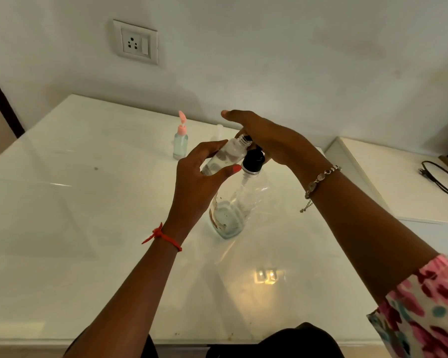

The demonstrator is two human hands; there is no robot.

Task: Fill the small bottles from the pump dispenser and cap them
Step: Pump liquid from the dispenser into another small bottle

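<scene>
Above the table (88, 228), my left hand (194, 177) clasps a tilted small bottle (224, 156) at the spout; my right hand (264, 138), palm down, presses the pump dispenser (252, 161).

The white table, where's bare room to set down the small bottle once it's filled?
The table is bare left of the left hand, in front of the pink-capped bottle, and near its front edge. It is crowded around the pump dispenser, under the right hand.

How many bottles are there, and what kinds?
Small bottles with pink cap: 1
Small open bottles, held in the left hand: 1
Big pump dispensers with black top: 1
Total: 3
</scene>
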